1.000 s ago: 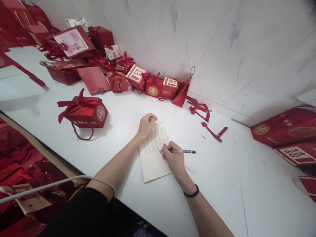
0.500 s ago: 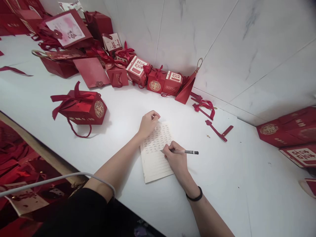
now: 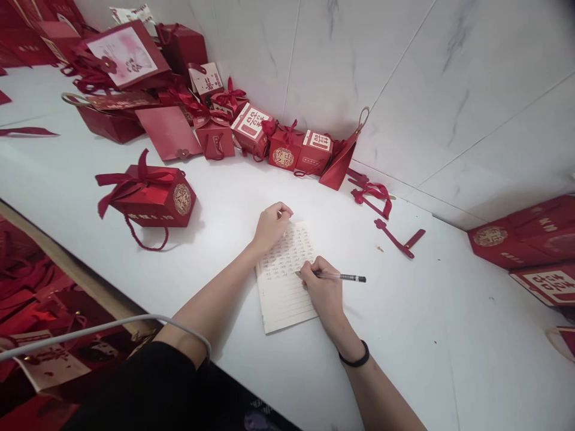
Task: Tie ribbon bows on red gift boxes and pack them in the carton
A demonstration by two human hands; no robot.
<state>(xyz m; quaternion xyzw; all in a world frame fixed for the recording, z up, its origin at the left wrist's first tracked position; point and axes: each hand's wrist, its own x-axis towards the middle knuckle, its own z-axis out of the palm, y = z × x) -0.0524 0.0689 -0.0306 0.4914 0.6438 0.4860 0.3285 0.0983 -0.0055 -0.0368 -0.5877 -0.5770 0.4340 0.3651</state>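
Head view: the right hand (image 3: 324,296) pinches the pen (image 3: 341,276), long axis near-horizontal, tip directed left over the notepad (image 3: 287,311). The left hand (image 3: 271,226), loosely curled, lies at the notepad's upper-left edge; its grip contents cannot be determined.

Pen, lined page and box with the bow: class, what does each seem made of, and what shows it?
Pen: probably smooth plastic; its barrel looks partly see-through.
Lined page: matte paper, shown by ruled lines and handwriting.
Box: likely coated card, given crisp folds and slight sheen; bow perhaps satin.
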